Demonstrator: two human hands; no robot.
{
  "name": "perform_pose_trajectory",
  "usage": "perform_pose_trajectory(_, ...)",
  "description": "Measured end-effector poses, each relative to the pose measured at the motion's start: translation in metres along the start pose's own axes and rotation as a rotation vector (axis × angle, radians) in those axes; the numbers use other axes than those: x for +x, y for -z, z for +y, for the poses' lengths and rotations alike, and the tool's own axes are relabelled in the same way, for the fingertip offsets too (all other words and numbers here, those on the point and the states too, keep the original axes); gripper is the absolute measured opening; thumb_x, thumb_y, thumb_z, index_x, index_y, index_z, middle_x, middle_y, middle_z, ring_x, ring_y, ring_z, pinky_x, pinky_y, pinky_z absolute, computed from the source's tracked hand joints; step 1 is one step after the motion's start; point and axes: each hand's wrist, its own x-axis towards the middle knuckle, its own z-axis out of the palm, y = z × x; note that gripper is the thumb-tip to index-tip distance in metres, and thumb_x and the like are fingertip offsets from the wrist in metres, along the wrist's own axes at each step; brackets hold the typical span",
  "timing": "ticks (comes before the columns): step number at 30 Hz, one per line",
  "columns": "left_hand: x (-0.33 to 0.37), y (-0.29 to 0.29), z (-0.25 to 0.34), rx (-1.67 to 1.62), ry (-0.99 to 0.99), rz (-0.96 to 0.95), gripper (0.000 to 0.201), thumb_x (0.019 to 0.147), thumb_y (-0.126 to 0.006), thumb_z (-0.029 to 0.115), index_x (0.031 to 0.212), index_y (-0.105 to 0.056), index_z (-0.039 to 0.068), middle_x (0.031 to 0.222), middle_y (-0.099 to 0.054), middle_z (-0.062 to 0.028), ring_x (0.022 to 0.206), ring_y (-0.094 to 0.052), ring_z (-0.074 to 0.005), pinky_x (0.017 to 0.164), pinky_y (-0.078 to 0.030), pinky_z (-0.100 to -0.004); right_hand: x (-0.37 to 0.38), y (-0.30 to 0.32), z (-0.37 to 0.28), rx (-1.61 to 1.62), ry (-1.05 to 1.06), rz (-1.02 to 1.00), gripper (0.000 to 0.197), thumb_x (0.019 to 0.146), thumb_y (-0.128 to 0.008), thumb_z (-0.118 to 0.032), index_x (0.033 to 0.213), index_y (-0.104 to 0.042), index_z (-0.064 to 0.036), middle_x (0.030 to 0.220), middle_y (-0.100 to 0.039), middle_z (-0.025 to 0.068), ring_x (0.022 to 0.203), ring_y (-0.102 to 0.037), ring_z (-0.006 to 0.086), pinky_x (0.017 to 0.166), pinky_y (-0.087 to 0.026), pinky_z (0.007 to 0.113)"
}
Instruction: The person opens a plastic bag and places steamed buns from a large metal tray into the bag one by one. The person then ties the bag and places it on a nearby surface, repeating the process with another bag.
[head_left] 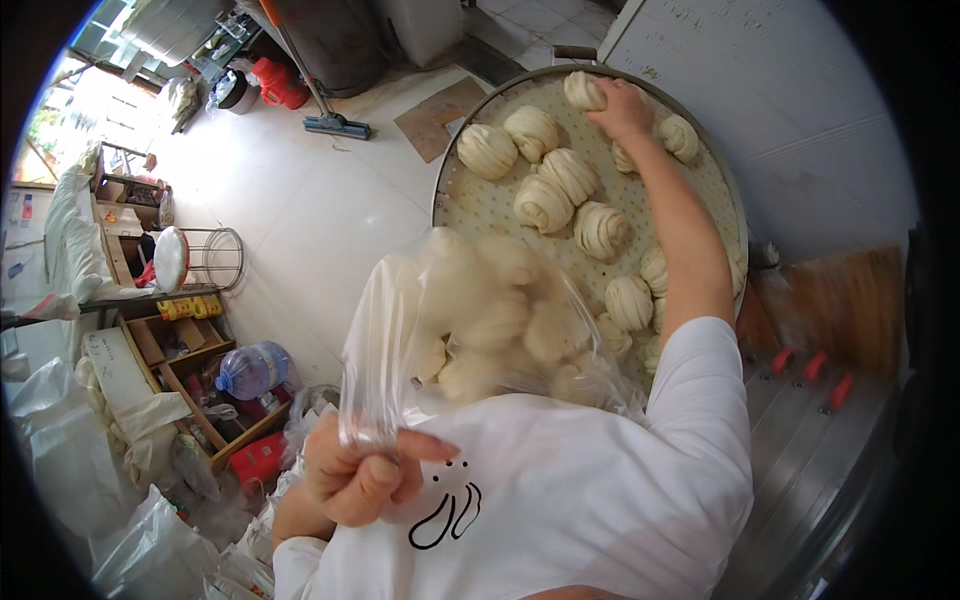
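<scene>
My left hand (362,472) is closed on the gathered edge of a clear plastic bag (372,350), close to my chest. Several pale steamed buns show through the film, and the bag rests over the near edge of a large round steamer tray (510,90). At the tray's far side, my right hand (624,108) has its fingers closed around a twisted steamed bun (584,91). Other twisted buns (543,203) lie on the perforated tray, some in a cluster and some partly hidden by my right forearm.
A white wall (800,100) stands beside the tray on the right. Metal equipment with red knobs (815,367) is at the lower right. To the left are a wooden drawer unit (215,400), a large water bottle (252,370), a wire-framed stool (172,260) and a floor squeegee (337,126).
</scene>
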Motion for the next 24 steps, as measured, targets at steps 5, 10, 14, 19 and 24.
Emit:
perform_pose_trajectory(5, 0.013, 0.008, 0.001, -0.095, -0.054, 0.036, 0.047, 0.103, -0.038, 0.027, 0.132, -0.045, -0.009, 0.053, -0.055, -0.0026, 0.041, -0.039, -0.0035, 0.041, -0.03, -0.0186, -0.072, 0.081, 0.006, 1.011, 0.079, -0.034, 0.068, 0.073, -0.077, -0.03, 0.132, -0.052, -0.0081, 0.123, -0.062, 0.0106, 0.107, -0.062, 0.0215, 0.092, -0.051, 0.04)
perform_pose_trajectory(10, 0.039, 0.013, 0.01, -0.179, -0.004, 0.149, 0.053, 0.104, -0.036, 0.026, 0.14, -0.034, -0.012, 0.049, -0.046, 0.0012, 0.038, -0.032, -0.0028, 0.039, -0.022, -0.0184, -0.221, 0.141, -0.065, 1.497, 0.419, -0.311, 0.076, 0.062, -0.087, -0.017, 0.128, -0.053, -0.0028, 0.122, -0.062, 0.0106, 0.111, -0.06, 0.0198, 0.096, -0.05, 0.038)
perform_pose_trajectory(14, 0.036, 0.01, 0.021, -0.244, 0.02, 0.058, 0.051, 0.104, -0.037, 0.026, 0.139, -0.037, -0.011, 0.049, -0.043, 0.0024, 0.038, -0.03, -0.0024, 0.039, -0.022, -0.0186, -0.283, 0.116, -0.156, 1.252, 0.874, -0.521, 0.078, 0.061, -0.087, -0.014, 0.13, -0.053, -0.0102, 0.118, -0.061, 0.0091, 0.11, -0.059, 0.0256, 0.09, -0.05, 0.039)
perform_pose_trajectory(19, 0.023, 0.012, 0.02, -0.14, 0.047, 0.084, 0.047, 0.104, -0.036, 0.025, 0.134, -0.044, -0.011, 0.05, -0.042, 0.0027, 0.037, -0.027, -0.0017, 0.037, -0.022, -0.0187, -0.308, 0.094, -0.188, 0.528, 0.774, 0.003, 0.067, 0.066, -0.078, -0.009, 0.129, -0.055, -0.0163, 0.122, -0.055, 0.0111, 0.11, -0.056, 0.0323, 0.093, -0.047, 0.04)
perform_pose_trajectory(24, 0.007, 0.024, 0.01, -0.18, -0.034, 0.107, 0.045, 0.104, -0.036, 0.024, 0.131, -0.047, -0.011, 0.05, -0.04, 0.0042, 0.041, -0.028, -0.001, 0.04, -0.021, -0.0183, -0.312, 0.113, -0.151, 0.69, 0.648, -0.349, 0.068, 0.067, -0.076, -0.009, 0.13, -0.055, -0.0177, 0.131, -0.049, 0.015, 0.115, -0.051, 0.032, 0.098, -0.044, 0.04)
